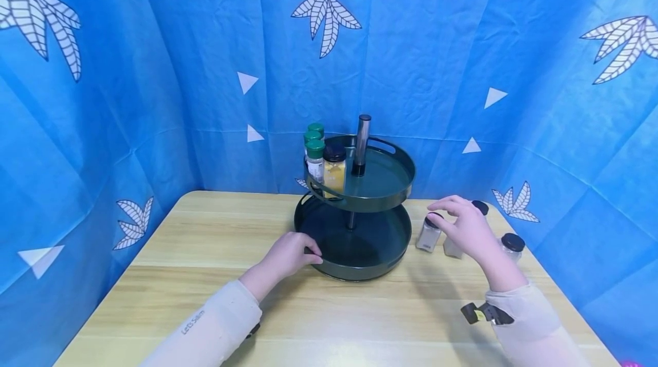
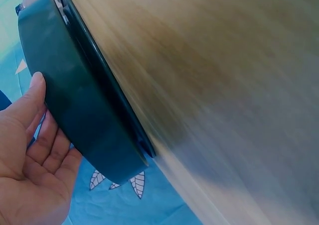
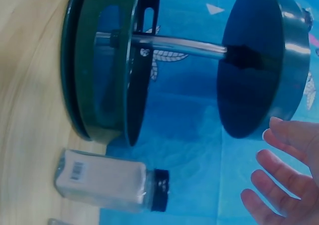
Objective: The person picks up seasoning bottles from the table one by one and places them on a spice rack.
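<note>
A dark green two-tier rotating spice rack stands on the table, with a metal post through its middle. My left hand pinches the rim of the lower tray at its front left, thumb and fingers at the edge. To the right of the rack, my right hand hovers with loosely bent, spread fingers. Near it stands a spice jar with a black lid and pale contents. In the right wrist view, that hand is apart from the jar and holds nothing.
On the upper tray stand several green-capped bottles and a yellow spice jar with a black lid. More black-lidded jars stand at the right, partly behind my right hand. A blue curtain surrounds the wooden table.
</note>
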Demonstrator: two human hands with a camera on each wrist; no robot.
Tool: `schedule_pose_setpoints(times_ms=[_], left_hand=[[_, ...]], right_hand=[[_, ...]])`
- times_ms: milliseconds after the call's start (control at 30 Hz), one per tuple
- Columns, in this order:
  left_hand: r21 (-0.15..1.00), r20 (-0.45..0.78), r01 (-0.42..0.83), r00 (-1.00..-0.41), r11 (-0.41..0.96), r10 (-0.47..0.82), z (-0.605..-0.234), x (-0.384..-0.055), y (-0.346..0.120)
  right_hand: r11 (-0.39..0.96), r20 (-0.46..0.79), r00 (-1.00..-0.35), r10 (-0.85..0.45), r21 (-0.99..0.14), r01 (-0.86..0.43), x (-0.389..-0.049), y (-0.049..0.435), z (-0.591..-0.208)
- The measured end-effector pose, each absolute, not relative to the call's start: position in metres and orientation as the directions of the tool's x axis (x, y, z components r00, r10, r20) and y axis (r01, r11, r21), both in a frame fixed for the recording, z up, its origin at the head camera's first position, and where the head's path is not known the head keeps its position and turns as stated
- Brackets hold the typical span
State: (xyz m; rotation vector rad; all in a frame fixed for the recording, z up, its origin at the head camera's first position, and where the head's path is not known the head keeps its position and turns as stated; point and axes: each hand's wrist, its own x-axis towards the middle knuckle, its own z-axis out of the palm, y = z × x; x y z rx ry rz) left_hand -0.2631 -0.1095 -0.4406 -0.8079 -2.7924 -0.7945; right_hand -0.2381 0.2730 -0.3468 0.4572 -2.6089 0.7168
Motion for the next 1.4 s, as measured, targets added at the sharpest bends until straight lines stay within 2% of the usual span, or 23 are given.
schedule_pose_setpoints(times_ms=[667,1400], left_hand=[[0.473,0.237,0.512,-0.858,0.717,0.456,-0.44,-0.262,-0.108],[0.466,0.249,0.514,-0.857,0.72,0.451,-0.44,-0.261,-0.109]], right_hand=[[0.827,0.387,-0.912,-0.132,-0.464,-0.317,-0.257,0.287,-0.379],[0.855,0.418,-0.902,-0.108,-0.424,-0.298,-0.273,0.292,-0.405]])
